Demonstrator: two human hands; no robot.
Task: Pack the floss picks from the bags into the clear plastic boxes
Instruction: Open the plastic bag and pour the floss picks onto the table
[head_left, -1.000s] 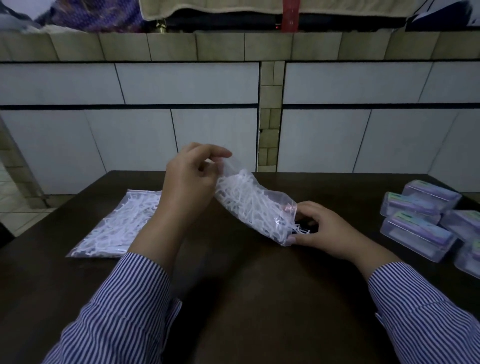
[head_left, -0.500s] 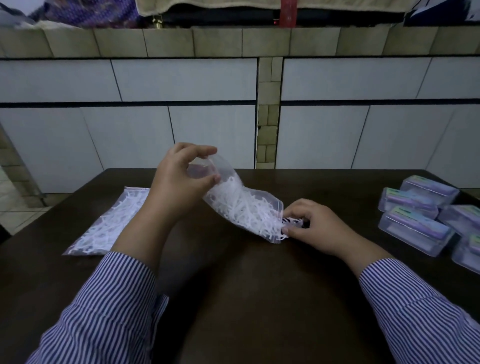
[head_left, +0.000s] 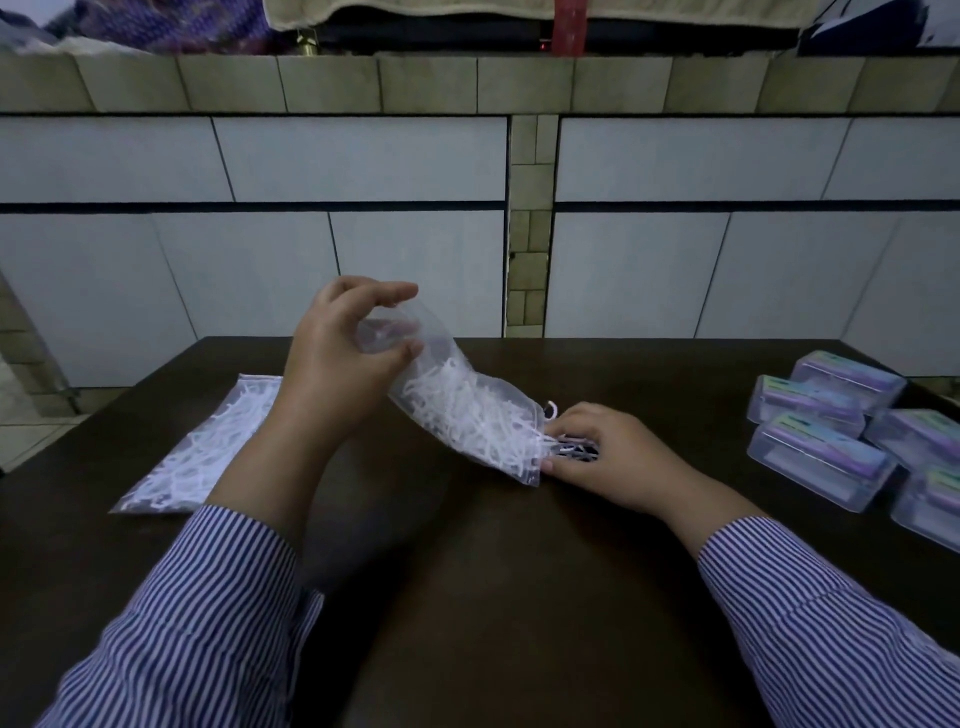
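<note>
A clear bag of white floss picks hangs tilted over the dark table, its bottom end raised and its open mouth down at the right. My left hand pinches the raised bottom end of the bag. My right hand lies at the bag's mouth, its fingers curled over a few picks that stick out onto the table. A second flat bag of floss picks lies at the left. Several clear plastic boxes with purple labels are grouped at the right edge, lids shut.
A tiled wall rises directly behind the table's far edge. Cloth and dark items sit on the ledge above it. Both my sleeves are striped blue and white.
The bag's mouth has come down to the table and the picks have slid toward it. My right hand has moved lower and closer over the picks at the opening.
</note>
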